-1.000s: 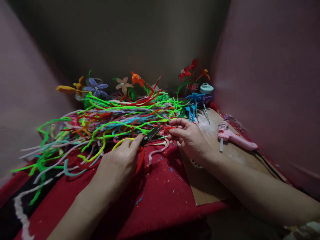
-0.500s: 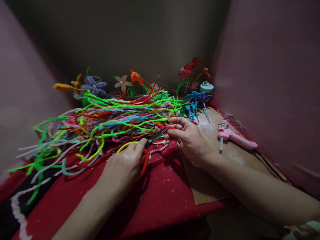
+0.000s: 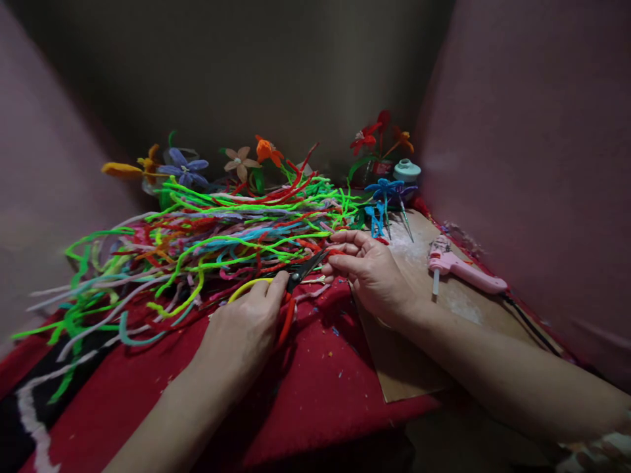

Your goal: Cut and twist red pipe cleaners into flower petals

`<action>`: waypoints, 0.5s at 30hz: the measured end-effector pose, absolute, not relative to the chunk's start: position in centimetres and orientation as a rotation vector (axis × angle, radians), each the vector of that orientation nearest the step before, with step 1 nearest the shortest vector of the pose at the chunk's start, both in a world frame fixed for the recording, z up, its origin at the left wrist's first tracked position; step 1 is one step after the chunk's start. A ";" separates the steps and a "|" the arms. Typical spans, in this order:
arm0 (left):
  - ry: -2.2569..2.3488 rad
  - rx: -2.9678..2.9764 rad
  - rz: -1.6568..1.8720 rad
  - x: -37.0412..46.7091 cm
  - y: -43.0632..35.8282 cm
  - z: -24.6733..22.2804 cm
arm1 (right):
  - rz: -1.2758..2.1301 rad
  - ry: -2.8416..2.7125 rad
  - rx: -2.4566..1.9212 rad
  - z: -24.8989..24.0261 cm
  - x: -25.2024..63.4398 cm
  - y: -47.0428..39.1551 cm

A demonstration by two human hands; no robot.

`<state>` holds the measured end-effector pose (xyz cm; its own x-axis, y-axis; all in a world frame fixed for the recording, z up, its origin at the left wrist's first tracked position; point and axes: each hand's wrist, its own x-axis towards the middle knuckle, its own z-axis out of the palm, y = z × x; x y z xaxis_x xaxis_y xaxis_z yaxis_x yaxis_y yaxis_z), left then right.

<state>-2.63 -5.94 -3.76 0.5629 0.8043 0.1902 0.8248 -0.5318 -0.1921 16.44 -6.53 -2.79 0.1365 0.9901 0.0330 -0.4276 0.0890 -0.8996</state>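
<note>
And here, mid-frame, the left hand (image 3: 246,312), wrapped round the scissors (image 3: 306,268), has edged rightward, bringing them right up to the red fuzzy strip (image 3: 336,251) the right hand (image 3: 369,270) pinches.

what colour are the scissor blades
The slim, pointed metal scissor blades look black; the head view, the only one, shows them best.

The single camera sat on my head, looking forward and down across the red cloth (image 3: 335,374) at six o'clock, near enough to take in both forearms (image 3: 182,401). It caught my left hand (image 3: 246,312) between seven and eight, my right hand (image 3: 377,272) toward four. It faced a dark backdrop (image 3: 246,72) at twelve, too dim for me to judge its depth fairly.
</note>
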 end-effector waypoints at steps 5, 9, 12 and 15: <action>-1.395 -2.510 -0.037 -2.3 -6.1 -3.5 | 1.255 -0.829 -0.864 -2.9 16.3 -6.5; -1.439 -2.528 0.039 -2.0 -6.3 -3.1 | 1.256 -0.835 -0.858 -2.9 16.4 -6.5; -1.490 -2.533 0.087 -1.7 -6.6 -2.7 | 1.252 -0.843 -0.856 -2.9 16.4 -6.5; -1.508 -2.559 0.088 -1.7 -6.7 -2.4 | 1.246 -0.850 -0.847 -2.9 16.5 -6.5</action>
<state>-1.65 -6.70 -2.37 0.4866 0.8729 0.0354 0.8629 -0.4739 -0.1756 16.50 -6.50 -2.94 0.1197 0.9898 0.0766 -0.4326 0.1214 -0.8934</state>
